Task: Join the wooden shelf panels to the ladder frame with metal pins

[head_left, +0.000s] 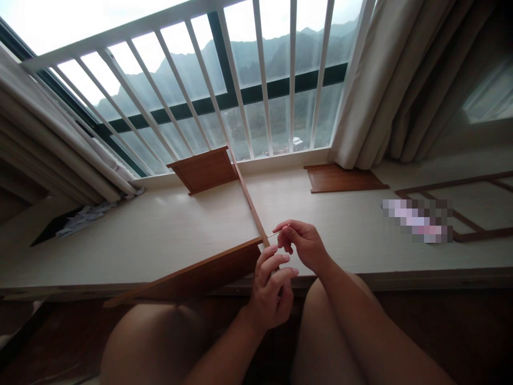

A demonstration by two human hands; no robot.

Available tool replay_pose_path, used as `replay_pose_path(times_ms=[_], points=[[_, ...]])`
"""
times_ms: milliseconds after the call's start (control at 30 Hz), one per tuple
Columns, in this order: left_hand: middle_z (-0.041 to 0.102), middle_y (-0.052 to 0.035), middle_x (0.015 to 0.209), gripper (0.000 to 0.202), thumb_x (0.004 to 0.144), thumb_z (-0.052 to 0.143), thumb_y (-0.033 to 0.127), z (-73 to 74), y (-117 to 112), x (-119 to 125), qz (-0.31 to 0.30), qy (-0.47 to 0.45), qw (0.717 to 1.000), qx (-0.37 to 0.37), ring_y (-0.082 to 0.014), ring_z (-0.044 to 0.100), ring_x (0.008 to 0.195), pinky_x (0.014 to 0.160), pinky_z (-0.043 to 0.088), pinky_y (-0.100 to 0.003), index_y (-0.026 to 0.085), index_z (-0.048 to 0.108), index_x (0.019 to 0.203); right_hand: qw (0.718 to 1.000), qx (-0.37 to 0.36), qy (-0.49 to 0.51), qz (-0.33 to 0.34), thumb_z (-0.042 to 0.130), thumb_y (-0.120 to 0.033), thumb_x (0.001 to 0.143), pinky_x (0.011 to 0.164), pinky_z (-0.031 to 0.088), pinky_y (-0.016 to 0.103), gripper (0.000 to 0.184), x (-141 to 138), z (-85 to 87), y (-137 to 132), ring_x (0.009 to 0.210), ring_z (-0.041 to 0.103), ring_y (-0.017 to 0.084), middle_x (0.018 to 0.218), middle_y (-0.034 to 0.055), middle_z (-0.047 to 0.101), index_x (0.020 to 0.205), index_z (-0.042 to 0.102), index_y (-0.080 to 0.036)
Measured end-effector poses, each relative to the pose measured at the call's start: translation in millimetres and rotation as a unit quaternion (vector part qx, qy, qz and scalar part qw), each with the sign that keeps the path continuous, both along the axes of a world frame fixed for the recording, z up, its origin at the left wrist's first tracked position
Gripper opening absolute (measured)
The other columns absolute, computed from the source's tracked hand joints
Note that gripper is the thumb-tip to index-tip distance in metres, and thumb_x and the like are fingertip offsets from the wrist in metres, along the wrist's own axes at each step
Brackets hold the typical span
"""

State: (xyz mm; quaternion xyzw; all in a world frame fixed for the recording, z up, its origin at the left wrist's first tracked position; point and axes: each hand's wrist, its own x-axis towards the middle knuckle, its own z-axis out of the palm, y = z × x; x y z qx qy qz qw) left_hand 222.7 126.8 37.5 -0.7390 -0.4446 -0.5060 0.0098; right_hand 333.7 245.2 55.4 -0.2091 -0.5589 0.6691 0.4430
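A brown wooden frame lies on the pale window ledge [160, 235]: a thin upright panel [246, 195] runs from a far end board [204, 170] to a near board [192, 278] that overhangs the ledge's edge. My left hand [270, 289] curls round the corner where the thin panel meets the near board. My right hand [300, 243] pinches a small thin pin or screw [273, 234] just beside that corner, its tip pointing at the joint.
A flat brown board [344, 178] lies near the curtain [380, 80] at the back right. An open wooden frame [473, 206] rests on the ledge at the far right. White window bars [240, 80] stand behind. My bare knees sit below the ledge.
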Motion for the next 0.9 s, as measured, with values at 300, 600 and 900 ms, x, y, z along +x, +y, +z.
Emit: replay_pose_path(times_ms=[300, 600, 900], points=[[0.052, -0.0109, 0.12, 0.041, 0.076, 0.052, -0.001, -1.3, -0.3, -0.1, 0.005, -0.001, 1.0, 0.0, -0.0307, 0.036, 0.134, 0.109, 0.035, -0.057, 0.018, 0.056, 0.112, 1.0, 0.01, 0.001, 0.0, 0.057, -0.04, 0.089, 0.042, 0.033, 0.022, 0.028, -1.0, -4.1, -0.3, 0.046, 0.046, 0.008, 0.06, 0.0004, 0.059, 0.092, 0.069, -0.015], [0.053, -0.0102, 0.119, 0.039, 0.077, 0.051, -0.001, -2.3, -0.1, 1.3, 0.013, -0.003, 1.0, 0.001, -0.0305, 0.036, 0.134, 0.109, 0.035, -0.058, 0.019, 0.055, 0.111, 1.0, -0.004, 0.001, 0.022, 0.056, -0.039, 0.09, 0.04, 0.032, 0.022, 0.027, -0.2, -8.0, 2.8, 0.045, 0.045, 0.008, 0.058, 0.0002, 0.058, 0.094, 0.068, -0.015], [0.052, -0.0108, 0.122, 0.04, 0.078, 0.051, 0.001, -0.2, -2.1, -1.6, 0.006, 0.012, 1.0, -0.013, -0.0303, 0.034, 0.135, 0.108, 0.037, -0.056, 0.019, 0.055, 0.113, 0.999, 0.013, -0.042, -0.002, 0.058, -0.041, 0.088, 0.042, 0.031, 0.022, 0.03, 1.5, -6.6, 1.3, 0.045, 0.042, 0.007, 0.055, -0.0006, 0.056, 0.094, 0.069, -0.014]])
